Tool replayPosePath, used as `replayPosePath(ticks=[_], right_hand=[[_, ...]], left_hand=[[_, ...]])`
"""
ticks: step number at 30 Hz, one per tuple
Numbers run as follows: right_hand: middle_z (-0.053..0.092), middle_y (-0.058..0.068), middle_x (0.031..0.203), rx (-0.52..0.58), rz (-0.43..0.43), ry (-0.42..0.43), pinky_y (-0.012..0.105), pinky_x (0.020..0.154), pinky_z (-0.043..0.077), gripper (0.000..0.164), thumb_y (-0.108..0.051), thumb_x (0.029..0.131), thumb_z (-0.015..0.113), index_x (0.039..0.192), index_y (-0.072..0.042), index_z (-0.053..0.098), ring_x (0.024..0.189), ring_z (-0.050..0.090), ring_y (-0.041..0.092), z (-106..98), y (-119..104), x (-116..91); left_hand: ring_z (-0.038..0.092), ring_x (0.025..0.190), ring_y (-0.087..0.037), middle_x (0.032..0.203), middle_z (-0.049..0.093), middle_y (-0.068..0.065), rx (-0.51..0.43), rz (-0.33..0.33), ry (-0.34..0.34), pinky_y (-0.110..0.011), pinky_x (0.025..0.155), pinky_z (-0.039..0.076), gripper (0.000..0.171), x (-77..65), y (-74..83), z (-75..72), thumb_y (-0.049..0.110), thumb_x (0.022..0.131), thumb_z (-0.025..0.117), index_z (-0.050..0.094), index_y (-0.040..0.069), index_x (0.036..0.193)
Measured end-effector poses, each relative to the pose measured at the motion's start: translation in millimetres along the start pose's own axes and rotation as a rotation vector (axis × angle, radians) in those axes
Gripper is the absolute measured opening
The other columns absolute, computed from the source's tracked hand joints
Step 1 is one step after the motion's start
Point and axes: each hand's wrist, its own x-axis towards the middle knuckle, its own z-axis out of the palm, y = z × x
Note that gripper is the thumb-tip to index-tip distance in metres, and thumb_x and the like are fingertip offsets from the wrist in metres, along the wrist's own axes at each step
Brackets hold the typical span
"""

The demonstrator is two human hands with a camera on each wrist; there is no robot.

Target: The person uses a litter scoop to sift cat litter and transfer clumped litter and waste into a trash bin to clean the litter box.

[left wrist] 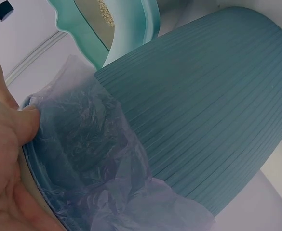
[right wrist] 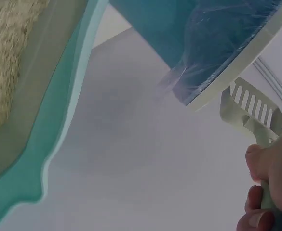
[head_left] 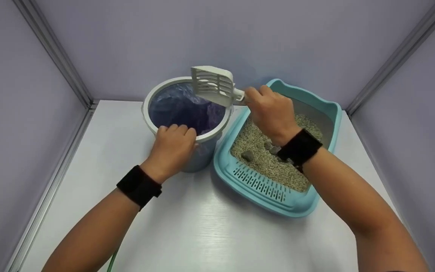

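Observation:
My right hand (head_left: 272, 111) grips the handle of a pale slotted litter scoop (head_left: 213, 84). The scoop's head is tipped on its side above the right part of a blue ribbed trash bin (head_left: 198, 156); I see no clump in it. Curled over the bin's near white rim (head_left: 150, 99) are the fingers of my left hand (head_left: 174, 149), with the thumb (left wrist: 29, 122) on the outside in the left wrist view. A thin translucent bag (left wrist: 97, 159) lines the bin and hangs over its outside. The inside of the bin is dark, so its contents cannot be told.
Right of the bin stands a turquoise litter box (head_left: 257, 200) holding tan litter (head_left: 259, 166). Several dark clumps, one a grey lump (head_left: 247, 155), lie on the litter, partly behind my right wrist. Pale walls (head_left: 221, 34) enclose the white table (head_left: 187, 234) at the back and sides.

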Motion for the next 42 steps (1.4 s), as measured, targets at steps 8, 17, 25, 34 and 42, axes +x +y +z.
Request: replayPosePath(ticks=[8, 17, 25, 34, 42], right_hand=[[0.071, 0.013, 0.091, 0.262, 0.308, -0.244, 0.045, 0.066, 0.051, 0.019, -0.024, 0.102, 0.066, 0.112, -0.008, 0.069, 0.073, 0.062, 0.03, -24, 26, -18], [0.07, 0.014, 0.092, 0.259, 0.491, -0.342, 0.038, 0.067, 0.043, 0.03, -0.03, 0.105, 0.062, 0.125, -0.009, 0.07, 0.073, 0.06, 0.027, -49, 73, -54], [0.07, 0.019, 0.093, 0.137, 0.555, -0.469, 0.048, 0.066, 0.046, 0.032, -0.032, 0.105, 0.058, 0.113, -0.004, 0.071, 0.076, 0.062, 0.034, -63, 109, -74], [0.057, 0.012, 0.072, 0.013, 0.584, -0.739, 0.045, 0.053, 0.044, 0.033, -0.027, 0.102, 0.056, 0.077, -0.006, 0.059, 0.067, 0.058, 0.033, -55, 128, -87], [0.055, 0.012, 0.065, -0.083, 0.501, -0.932, 0.044, 0.051, 0.044, 0.02, -0.01, 0.099, 0.052, 0.091, 0.004, 0.064, 0.058, 0.054, 0.029, -38, 124, -93]], left_hand=[[0.065, 0.08, -0.036, 0.085, 0.067, -0.013, -0.01, -0.019, -0.041, -0.047, 0.066, 0.043, 0.026, -0.4, -2.0, -0.7, 0.026, 0.094, 0.077, 0.062, 0.005, 0.09], [0.065, 0.081, -0.036, 0.086, 0.067, -0.014, -0.013, -0.027, -0.059, -0.047, 0.067, 0.043, 0.024, -1.7, -2.8, 0.0, 0.025, 0.095, 0.076, 0.062, 0.005, 0.092], [0.065, 0.079, -0.036, 0.085, 0.067, -0.013, -0.008, -0.025, -0.041, -0.046, 0.066, 0.042, 0.026, -1.4, -3.0, -0.3, 0.026, 0.094, 0.076, 0.062, 0.005, 0.091], [0.065, 0.08, -0.036, 0.085, 0.067, -0.013, -0.017, -0.031, -0.053, -0.046, 0.067, 0.042, 0.026, -1.5, -3.1, -0.6, 0.027, 0.095, 0.075, 0.062, 0.005, 0.092], [0.064, 0.081, -0.035, 0.087, 0.067, -0.013, -0.037, -0.031, -0.077, -0.045, 0.068, 0.041, 0.024, -1.7, -2.9, -2.4, 0.026, 0.096, 0.074, 0.062, 0.005, 0.093]])
